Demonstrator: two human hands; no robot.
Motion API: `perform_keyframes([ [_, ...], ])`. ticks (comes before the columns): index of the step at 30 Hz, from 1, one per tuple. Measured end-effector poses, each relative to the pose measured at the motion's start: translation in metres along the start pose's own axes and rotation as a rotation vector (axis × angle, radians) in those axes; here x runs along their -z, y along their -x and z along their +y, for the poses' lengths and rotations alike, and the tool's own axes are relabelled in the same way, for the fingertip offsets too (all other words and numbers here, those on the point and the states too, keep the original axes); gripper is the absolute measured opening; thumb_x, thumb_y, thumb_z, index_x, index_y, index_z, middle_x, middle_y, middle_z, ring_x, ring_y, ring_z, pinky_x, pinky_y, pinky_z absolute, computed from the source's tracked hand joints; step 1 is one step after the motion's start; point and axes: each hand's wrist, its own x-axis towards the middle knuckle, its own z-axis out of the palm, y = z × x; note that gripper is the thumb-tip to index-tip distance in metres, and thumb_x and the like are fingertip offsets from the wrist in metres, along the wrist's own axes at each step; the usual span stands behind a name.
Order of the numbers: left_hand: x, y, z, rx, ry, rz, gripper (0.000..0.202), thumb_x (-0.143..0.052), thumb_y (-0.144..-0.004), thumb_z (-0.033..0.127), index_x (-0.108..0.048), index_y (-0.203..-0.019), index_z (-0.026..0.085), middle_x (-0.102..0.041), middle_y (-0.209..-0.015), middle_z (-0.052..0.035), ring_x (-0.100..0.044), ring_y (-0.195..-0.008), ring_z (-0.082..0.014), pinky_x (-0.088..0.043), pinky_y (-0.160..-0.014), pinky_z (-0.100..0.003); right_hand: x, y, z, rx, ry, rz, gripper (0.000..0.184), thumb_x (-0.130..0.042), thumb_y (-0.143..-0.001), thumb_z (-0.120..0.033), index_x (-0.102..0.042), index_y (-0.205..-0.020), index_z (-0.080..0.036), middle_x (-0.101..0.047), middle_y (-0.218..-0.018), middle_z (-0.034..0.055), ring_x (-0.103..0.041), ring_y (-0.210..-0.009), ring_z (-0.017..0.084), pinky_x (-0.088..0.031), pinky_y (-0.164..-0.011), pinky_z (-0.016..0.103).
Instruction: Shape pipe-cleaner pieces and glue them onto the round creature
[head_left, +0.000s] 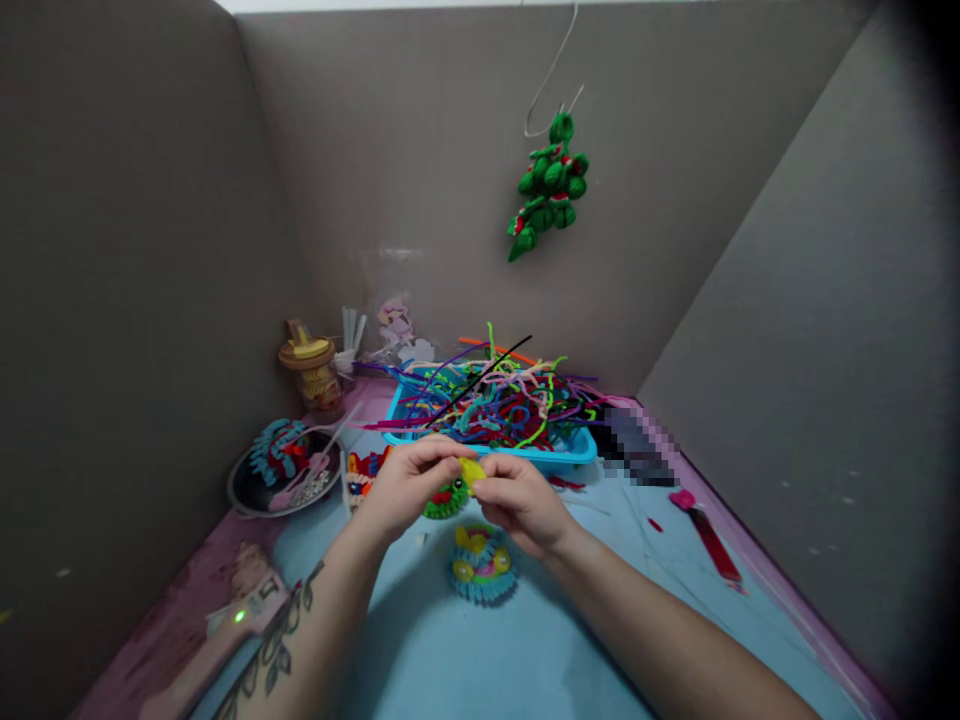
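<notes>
A small yellow piece of fuzzy pipe cleaner (472, 472) is pinched between my two hands. My left hand (422, 478) has its fingers closed at the piece's left side, and my right hand (523, 497) grips it from the right. Just beneath the fingers sits a green and red pipe-cleaner figure (445, 503) with a round eye, partly covered by my left hand. Nearer to me, a light blue pipe-cleaner figure (484, 582) with yellow and pink parts lies on the blue mat (465, 665). An orange, white and blue pipe-cleaner piece (363, 475) shows behind my left wrist.
Behind my hands stands a blue tray (577, 455) heaped with pipe cleaners. At left are a metal bowl (244, 490), a lidded cup (319, 380) and a pink glue gun (217, 650) with a green light. Red-handled scissors (712, 545) lie right. A green ornament (551, 185) hangs above.
</notes>
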Motion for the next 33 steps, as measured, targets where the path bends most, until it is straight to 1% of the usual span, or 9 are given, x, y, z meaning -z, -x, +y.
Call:
perform_keyframes([
  [4,-0.001,-0.001,0.003,0.05,-0.005,0.025,0.02,-0.06,-0.077,0.032,-0.073,-0.082,0.018,-0.068,-0.083,-0.0053,-0.059,-0.074,-0.0158,-0.045,-0.067,-0.024,-0.001,0.002,0.0,0.086,0.117,0.046,0.026,-0.068,-0.058,-0.023,-0.044,-0.049,-0.018,-0.032,-0.039,-0.0099,-0.023,-0.037,0.004,-0.014,-0.039,0.021],
  [7,-0.001,-0.001,0.006,0.157,0.005,0.036,0.021,-0.061,-0.075,0.035,-0.07,-0.078,0.016,-0.064,-0.07,-0.0024,-0.055,-0.062,-0.0127,-0.042,-0.057,-0.022,-0.001,0.003,-0.003,0.26,0.342,0.096,0.024,-0.066,-0.062,-0.022,-0.047,-0.049,-0.017,-0.038,-0.046,-0.0069,-0.031,-0.045,0.007,-0.023,-0.045,0.022],
  [10,-0.002,0.0,0.01,0.174,-0.035,0.033,0.02,-0.06,-0.075,0.034,-0.064,-0.067,0.015,-0.056,-0.059,0.001,-0.047,-0.054,-0.01,-0.037,-0.05,-0.019,0.0,0.004,-0.007,0.361,0.51,0.137,0.024,-0.065,-0.065,-0.022,-0.048,-0.049,-0.017,-0.042,-0.052,-0.0048,-0.036,-0.052,0.009,-0.028,-0.051,0.023],
  [12,-0.002,0.0,0.012,0.133,-0.113,0.053,0.017,-0.058,-0.075,0.028,-0.06,-0.064,0.016,-0.054,-0.059,0.0016,-0.046,-0.054,-0.0098,-0.035,-0.05,-0.019,0.001,0.003,-0.007,0.367,0.572,0.13,0.023,-0.064,-0.065,-0.023,-0.048,-0.049,-0.017,-0.043,-0.053,-0.0042,-0.038,-0.054,0.01,-0.03,-0.052,0.023],
  [15,-0.003,0.0,0.017,-0.009,-0.289,0.095,0.014,-0.055,-0.073,0.02,-0.058,-0.06,0.017,-0.053,-0.06,0.0011,-0.047,-0.059,-0.0113,-0.036,-0.054,-0.021,0.002,0.001,-0.006,0.317,0.595,0.067,0.019,-0.062,-0.068,-0.024,-0.051,-0.054,-0.017,-0.045,-0.056,-0.0036,-0.04,-0.055,0.01,-0.032,-0.054,0.023],
  [19,-0.003,0.001,0.02,-0.155,-0.437,0.11,0.015,-0.053,-0.072,0.018,-0.06,-0.059,0.018,-0.055,-0.062,-0.0004,-0.05,-0.062,-0.0132,-0.038,-0.058,-0.023,0.003,-0.001,-0.004,0.271,0.564,-0.01,0.02,-0.061,-0.069,-0.027,-0.05,-0.057,-0.017,-0.045,-0.056,-0.0038,-0.038,-0.054,0.01,-0.031,-0.052,0.022],
  [21,-0.004,0.001,0.019,-0.119,-0.402,0.111,0.015,-0.053,-0.074,0.021,-0.063,-0.064,0.018,-0.059,-0.065,-0.0014,-0.052,-0.064,-0.0138,-0.039,-0.059,-0.023,0.004,-0.002,-0.005,0.271,0.546,-0.005,0.021,-0.062,-0.069,-0.028,-0.049,-0.056,-0.017,-0.042,-0.054,-0.0046,-0.036,-0.052,0.009,-0.029,-0.051,0.022],
  [26,-0.011,0.002,0.014,0.066,-0.118,0.102,0.019,-0.055,-0.077,0.033,-0.065,-0.074,0.016,-0.061,-0.064,-0.0005,-0.051,-0.057,-0.0118,-0.04,-0.052,-0.021,0.004,0.0,-0.008,0.29,0.574,0.019,0.022,-0.062,-0.068,-0.026,-0.047,-0.054,-0.017,-0.04,-0.054,-0.0046,-0.035,-0.053,0.009,-0.029,-0.051,0.022],
  [33,-0.03,0.023,0.038,-0.009,-0.178,0.121,0.015,-0.054,-0.077,0.027,-0.061,-0.069,0.016,-0.056,-0.062,0.0016,-0.048,-0.058,-0.0107,-0.035,-0.052,-0.02,-0.007,0.032,-0.005,0.329,0.615,0.015,0.025,-0.059,-0.071,-0.03,-0.044,-0.055,-0.018,-0.037,-0.054,-0.0057,-0.034,-0.052,0.009,-0.028,-0.05,0.022],
])
